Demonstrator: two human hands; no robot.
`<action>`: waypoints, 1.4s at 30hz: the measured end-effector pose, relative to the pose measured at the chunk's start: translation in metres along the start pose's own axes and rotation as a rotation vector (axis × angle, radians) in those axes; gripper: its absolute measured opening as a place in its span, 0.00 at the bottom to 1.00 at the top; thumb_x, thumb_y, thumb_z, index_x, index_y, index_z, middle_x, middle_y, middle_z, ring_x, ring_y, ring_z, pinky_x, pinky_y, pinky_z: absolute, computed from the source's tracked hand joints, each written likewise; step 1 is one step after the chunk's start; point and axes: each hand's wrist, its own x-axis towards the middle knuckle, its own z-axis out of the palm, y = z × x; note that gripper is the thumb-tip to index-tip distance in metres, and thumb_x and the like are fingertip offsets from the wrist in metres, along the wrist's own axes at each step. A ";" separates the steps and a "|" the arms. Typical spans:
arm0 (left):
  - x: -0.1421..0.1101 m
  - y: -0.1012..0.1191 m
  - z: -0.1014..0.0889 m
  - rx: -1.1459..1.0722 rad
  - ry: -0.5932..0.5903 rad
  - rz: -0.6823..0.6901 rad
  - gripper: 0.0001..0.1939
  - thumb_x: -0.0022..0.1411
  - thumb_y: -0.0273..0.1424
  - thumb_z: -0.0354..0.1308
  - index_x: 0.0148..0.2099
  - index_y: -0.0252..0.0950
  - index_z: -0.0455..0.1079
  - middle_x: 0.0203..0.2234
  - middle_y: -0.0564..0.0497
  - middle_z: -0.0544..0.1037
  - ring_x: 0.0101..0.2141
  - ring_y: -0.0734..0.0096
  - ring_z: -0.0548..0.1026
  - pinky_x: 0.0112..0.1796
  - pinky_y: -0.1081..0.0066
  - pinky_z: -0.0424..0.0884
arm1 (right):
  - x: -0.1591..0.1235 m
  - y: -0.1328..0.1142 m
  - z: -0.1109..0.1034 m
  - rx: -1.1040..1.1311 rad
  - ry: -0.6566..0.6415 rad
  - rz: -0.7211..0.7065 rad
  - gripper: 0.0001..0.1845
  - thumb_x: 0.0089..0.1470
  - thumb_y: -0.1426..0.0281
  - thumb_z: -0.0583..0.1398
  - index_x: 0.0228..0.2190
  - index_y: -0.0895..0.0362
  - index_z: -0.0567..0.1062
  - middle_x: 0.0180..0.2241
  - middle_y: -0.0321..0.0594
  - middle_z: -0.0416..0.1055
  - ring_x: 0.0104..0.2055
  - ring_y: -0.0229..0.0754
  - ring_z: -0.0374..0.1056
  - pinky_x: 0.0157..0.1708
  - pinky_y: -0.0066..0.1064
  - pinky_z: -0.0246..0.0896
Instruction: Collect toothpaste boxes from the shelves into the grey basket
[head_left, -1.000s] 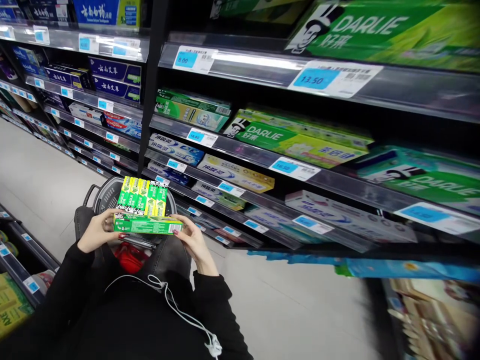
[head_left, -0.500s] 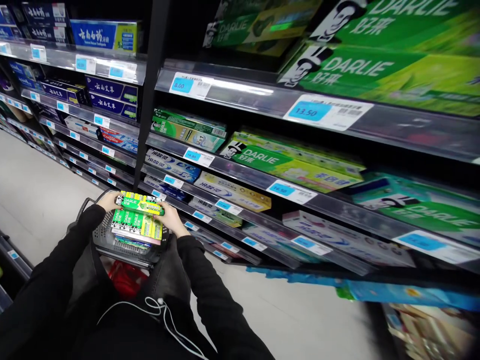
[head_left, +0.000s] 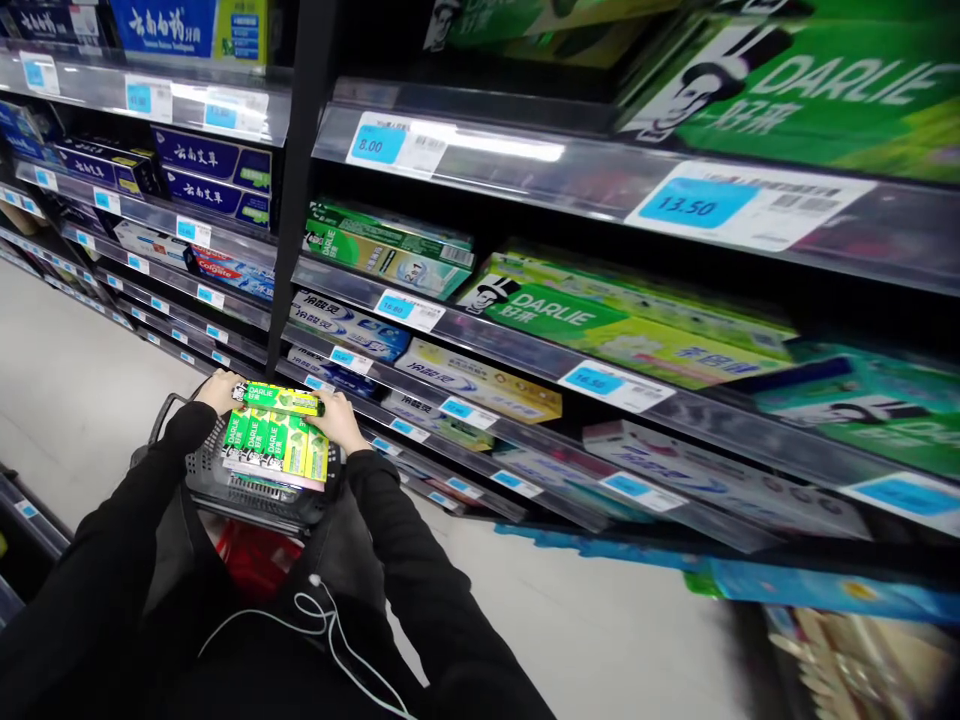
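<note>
Over the dark grey shopping basket (head_left: 225, 500), my left hand (head_left: 217, 391) and my right hand (head_left: 339, 422) are closed on opposite ends of a green and yellow Darlie toothpaste box (head_left: 279, 399). The box lies crosswise at the far side of the basket. Several more Darlie toothpaste boxes (head_left: 274, 440) stand packed in rows just nearer to me, their printed sides facing up. My right fingers reach over these boxes too. Other packs show at the near edge beneath them, too small to name.
On the right, shelves hold Darlie toothpaste boxes (head_left: 570, 320) behind price-tag rails (head_left: 480, 200). A black upright (head_left: 294, 180) divides them from shelves of blue toothpaste boxes (head_left: 210, 180). Pale floor (head_left: 67, 350) runs along the left. Something red (head_left: 259, 560) shows below the basket.
The held toothpaste box has dropped slightly and sits closer to the packed boxes. My right hand has shifted a little left along it. The shelves appear larger and shifted in view.
</note>
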 end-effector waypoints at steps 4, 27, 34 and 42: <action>0.003 0.007 0.000 0.037 -0.006 -0.002 0.24 0.45 0.30 0.68 0.47 0.35 0.74 0.40 0.43 0.77 0.45 0.51 0.68 0.45 0.60 0.65 | 0.001 0.006 -0.002 -0.014 -0.002 0.021 0.26 0.49 0.70 0.65 0.51 0.56 0.70 0.50 0.46 0.72 0.52 0.53 0.59 0.49 0.42 0.52; 0.006 0.015 0.001 0.069 -0.076 -0.036 0.28 0.50 0.31 0.66 0.55 0.38 0.72 0.46 0.45 0.76 0.48 0.53 0.66 0.48 0.60 0.63 | -0.003 0.018 -0.002 -0.016 0.019 0.052 0.25 0.47 0.72 0.64 0.49 0.55 0.71 0.52 0.45 0.71 0.51 0.53 0.58 0.47 0.41 0.52; 0.007 0.012 0.002 0.069 -0.083 -0.049 0.28 0.50 0.32 0.65 0.56 0.38 0.72 0.46 0.45 0.76 0.47 0.53 0.66 0.48 0.60 0.63 | -0.003 0.017 -0.002 -0.017 0.013 0.053 0.26 0.47 0.72 0.64 0.50 0.55 0.70 0.52 0.45 0.71 0.52 0.54 0.58 0.47 0.41 0.52; 0.009 0.008 0.003 0.073 -0.093 -0.060 0.31 0.51 0.33 0.65 0.58 0.35 0.70 0.48 0.43 0.75 0.48 0.51 0.65 0.50 0.59 0.62 | -0.003 0.016 -0.001 -0.016 0.016 0.053 0.27 0.47 0.71 0.65 0.50 0.55 0.70 0.52 0.45 0.71 0.52 0.53 0.58 0.48 0.41 0.52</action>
